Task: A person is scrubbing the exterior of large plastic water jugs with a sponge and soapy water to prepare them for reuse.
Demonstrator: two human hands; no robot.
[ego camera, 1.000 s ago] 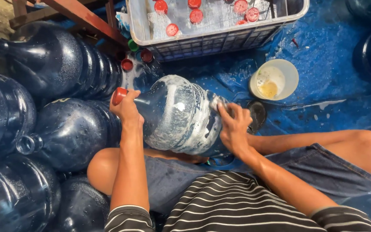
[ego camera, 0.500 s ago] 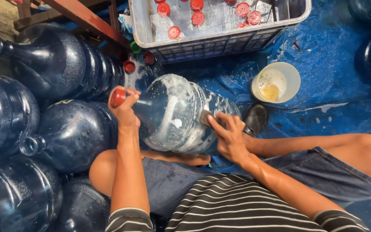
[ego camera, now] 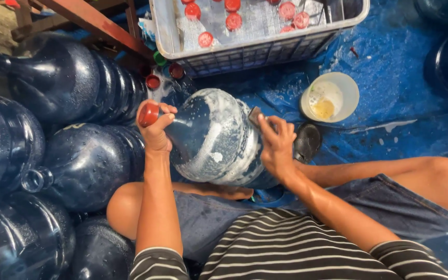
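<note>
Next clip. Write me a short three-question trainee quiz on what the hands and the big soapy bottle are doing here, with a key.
1. True or false: the left hand grips the neck of the large blue translucent plastic water bottle, by its red cap.
2. What does the right hand press against the bottle's soapy side?
A. a small dark scrubbing pad
B. a long wire brush
C. a folded towel
3. Fill in: the round white plastic bowl with yellowish liquid stands on the blue ____.

Key: 1 true; 2 A; 3 tarpaulin.
</note>
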